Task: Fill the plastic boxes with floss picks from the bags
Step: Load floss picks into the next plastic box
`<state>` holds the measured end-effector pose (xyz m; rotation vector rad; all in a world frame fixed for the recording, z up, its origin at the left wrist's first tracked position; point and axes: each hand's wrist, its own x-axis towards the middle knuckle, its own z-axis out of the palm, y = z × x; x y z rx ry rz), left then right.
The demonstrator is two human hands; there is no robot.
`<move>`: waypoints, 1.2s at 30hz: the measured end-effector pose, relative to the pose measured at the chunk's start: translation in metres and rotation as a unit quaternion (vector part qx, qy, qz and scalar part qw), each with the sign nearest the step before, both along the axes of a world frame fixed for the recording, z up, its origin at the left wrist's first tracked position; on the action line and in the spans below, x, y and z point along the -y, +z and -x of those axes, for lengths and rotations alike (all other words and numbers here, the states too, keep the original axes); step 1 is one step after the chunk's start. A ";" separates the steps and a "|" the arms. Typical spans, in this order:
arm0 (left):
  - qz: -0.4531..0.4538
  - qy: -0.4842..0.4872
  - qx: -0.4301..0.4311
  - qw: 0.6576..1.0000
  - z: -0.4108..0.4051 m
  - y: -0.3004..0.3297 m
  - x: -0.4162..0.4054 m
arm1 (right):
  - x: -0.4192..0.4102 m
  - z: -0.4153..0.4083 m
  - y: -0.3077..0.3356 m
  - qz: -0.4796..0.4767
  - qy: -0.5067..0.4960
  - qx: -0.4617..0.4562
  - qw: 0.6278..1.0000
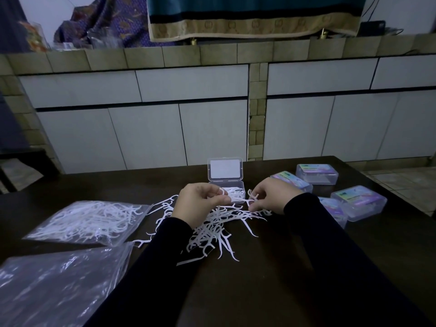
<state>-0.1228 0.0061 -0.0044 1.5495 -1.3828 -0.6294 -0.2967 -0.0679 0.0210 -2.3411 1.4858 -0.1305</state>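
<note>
1. Dark wood fills the foreground: our table (271,291) runs from the bottom edge of the view up to the white cabinet fronts behind it.
2. Nearest to us on the left lies a flattened clear plastic bag (59,284); we cannot tell whether anything is in it.
3. Just beyond it sits a second clear bag (87,223), holding white floss picks.
4. Our two dark sleeves reach forward over the table, and between them a loose pile of floss picks (212,230) is scattered on the wood.
5. Our left hand (200,204) is curled, its fingers gripping a floss pick at the far edge of the pile.
6. Our right hand (273,197) is curled too, its fingertips pinching another floss pick just beside the left hand.
7. Right behind both hands stands the open plastic box (236,187), its lid (225,169) tipped upright at the back; some white picks already lie inside it.
8. To the right, four closed plastic boxes (358,204) with colourful labels are grouped near the table's right edge, one partly hidden by our right sleeve.
9. Farthest off, a tiled ledge (212,55) tops the cabinets, with a teal and gold cloth (254,17) hanging above it and patterned fabric (106,22) heaped to the left.
</note>
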 end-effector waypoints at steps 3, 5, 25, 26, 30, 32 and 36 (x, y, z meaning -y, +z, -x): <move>0.021 0.001 -0.035 0.999 0.002 0.003 -0.002 | -0.001 0.000 0.001 -0.001 -0.002 0.015 1.000; 0.045 0.007 -0.058 0.997 0.003 0.005 -0.004 | -0.001 0.000 0.001 0.010 -0.009 0.028 1.000; 0.148 0.062 -0.249 0.955 -0.004 0.011 -0.001 | 0.026 -0.047 -0.003 0.248 -0.015 -0.043 0.968; 0.152 0.065 -0.254 0.953 -0.006 0.011 0.000 | 0.029 -0.051 -0.005 0.251 -0.010 -0.068 0.966; 0.154 0.080 -0.252 0.952 -0.012 0.009 0.001 | 0.038 -0.062 -0.009 0.255 0.008 -0.137 0.957; 0.151 0.086 -0.248 0.953 -0.014 0.007 0.002 | 0.042 -0.063 -0.010 0.248 0.012 -0.140 0.959; 0.142 0.088 -0.241 0.956 -0.016 0.005 0.006 | 0.049 -0.062 -0.011 0.259 0.006 -0.115 0.959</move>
